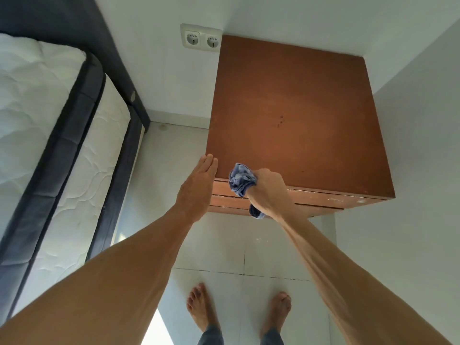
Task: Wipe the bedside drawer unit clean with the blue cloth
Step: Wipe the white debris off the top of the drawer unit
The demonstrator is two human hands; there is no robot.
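Corner [364,55], drawer unit [293,115] facing person [129,267], cloth [240,179] bunched

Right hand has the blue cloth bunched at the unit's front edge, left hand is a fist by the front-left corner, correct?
No fist: the head view shows the left hand flat, fingers straight, by the front-left corner of the drawer unit. The right hand does grip the bunched blue cloth at the front edge.

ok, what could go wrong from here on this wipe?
1. The blue cloth is bunched in the right hand, so little of it may meet the top of the drawer unit; the dark spots could get missed.
2. The wall sockets sit beside the unit's back left corner; a wide stroke might brush them.
3. The front edge looks chipped and could snag the cloth.
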